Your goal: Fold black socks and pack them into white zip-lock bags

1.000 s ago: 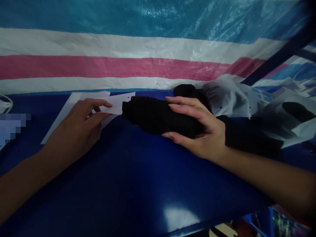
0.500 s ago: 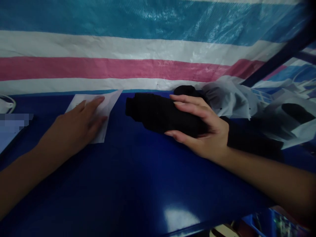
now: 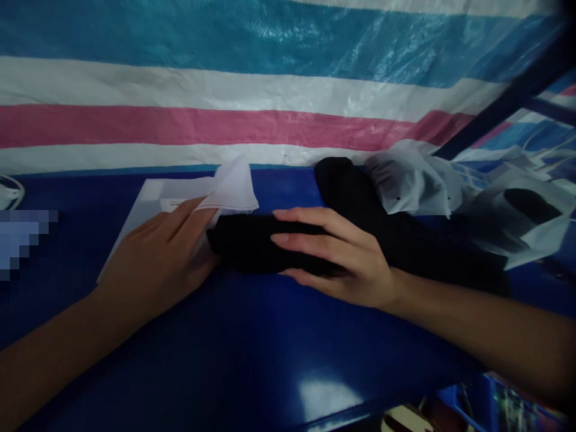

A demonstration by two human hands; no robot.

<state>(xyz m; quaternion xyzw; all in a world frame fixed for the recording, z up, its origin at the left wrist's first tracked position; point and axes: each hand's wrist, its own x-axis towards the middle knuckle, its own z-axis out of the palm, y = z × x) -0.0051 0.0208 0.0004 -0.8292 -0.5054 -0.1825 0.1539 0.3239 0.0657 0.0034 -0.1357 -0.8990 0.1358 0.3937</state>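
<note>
My right hand [image 3: 335, 255] is wrapped over a rolled-up black cloth bundle [image 3: 247, 243], with the fingers on top and the thumb along the near side. The bundle lies sideways, and its left end meets the mouth of a white translucent plastic bag [image 3: 234, 183]. My left hand [image 3: 168, 249] grips this bag at its opening; its fingertips are hidden under the raised flap. The rest of the bag lies flat beneath and behind the left hand, with a small printed label [image 3: 170, 205] on it.
More black cloth [image 3: 360, 198] lies behind my right hand. Beyond it are filled frosted bags [image 3: 414, 177], one with black contents [image 3: 531, 204]. A striped sheet [image 3: 225, 126] backs the blue table [image 3: 252, 360]. Blue bins [image 3: 481, 399] stand below the right edge.
My right hand has moved left and nearer with the black bundle, up to the bag. My left hand has moved right, and the bag's mouth now stands lifted open.
</note>
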